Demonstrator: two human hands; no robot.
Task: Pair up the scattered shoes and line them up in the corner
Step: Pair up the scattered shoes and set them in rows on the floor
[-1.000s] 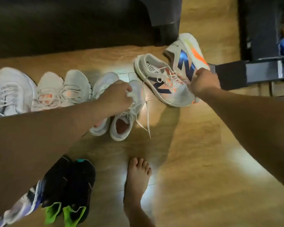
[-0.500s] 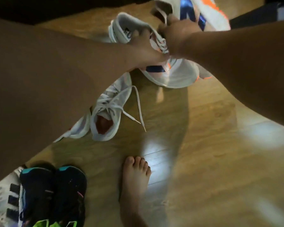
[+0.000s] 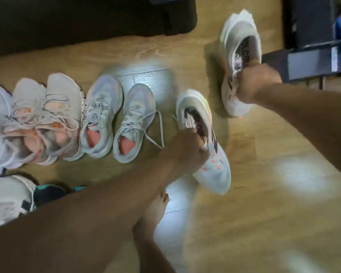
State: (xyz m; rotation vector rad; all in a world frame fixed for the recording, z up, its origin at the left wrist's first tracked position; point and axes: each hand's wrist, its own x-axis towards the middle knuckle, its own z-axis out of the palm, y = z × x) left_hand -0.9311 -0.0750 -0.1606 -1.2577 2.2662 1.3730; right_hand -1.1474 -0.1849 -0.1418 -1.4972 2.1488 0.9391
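I count two white running shoes with dark lettering and orange flecks (image 3: 217, 170) (image 3: 238, 36), two pale grey lace-up trainers with coral linings (image 3: 104, 107) (image 3: 138, 115), two cream trainers with pink insides (image 3: 28, 99) (image 3: 65, 95), two hands (image 3: 185, 148) (image 3: 254, 83), one bare foot (image 3: 156, 211). Further shoes (image 3: 8, 198) are cut off at the left edge; I can't count those.

glossy wood-look floor (image 3: 264, 203); matt mesh-cloth sneakers (image 3: 134, 123); cloth laces (image 3: 158, 133).

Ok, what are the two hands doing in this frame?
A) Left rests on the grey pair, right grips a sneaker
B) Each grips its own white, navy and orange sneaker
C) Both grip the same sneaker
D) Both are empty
B: the left hand grips one sneaker just right of the grey pair, while the right hand grips its mate farther right, apart from the first.
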